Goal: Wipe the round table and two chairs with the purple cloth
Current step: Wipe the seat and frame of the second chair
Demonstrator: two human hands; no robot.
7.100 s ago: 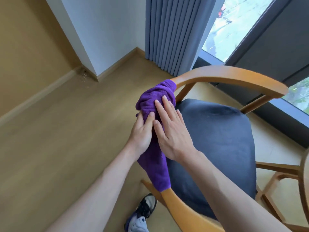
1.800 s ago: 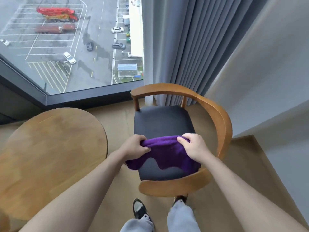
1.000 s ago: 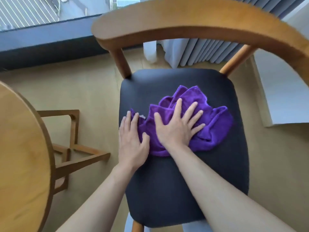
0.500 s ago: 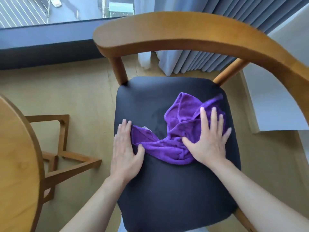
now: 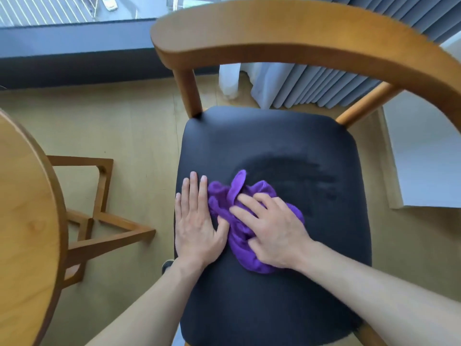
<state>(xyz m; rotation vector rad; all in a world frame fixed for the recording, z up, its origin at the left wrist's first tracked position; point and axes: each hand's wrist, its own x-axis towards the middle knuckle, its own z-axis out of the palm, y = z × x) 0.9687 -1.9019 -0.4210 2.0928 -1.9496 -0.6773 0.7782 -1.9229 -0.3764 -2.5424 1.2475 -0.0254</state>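
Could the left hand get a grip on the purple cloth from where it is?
Probably yes. The left hand lies flat on the seat with its thumb against the purple cloth; nothing lies between them.

Dark chair seat (image 5: 287,136) carries a bunched purple cloth (image 5: 239,236), left of centre, with both hands upon it.

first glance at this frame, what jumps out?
The purple cloth bunched on the chair's dark seat, mid-frame, with the right hand pressing on top of it and the left hand flat on the seat beside it. Just past the cloth, darker streaks mark the seat. The curved wooden backrest arcs across the top, and the round table edges in at left.
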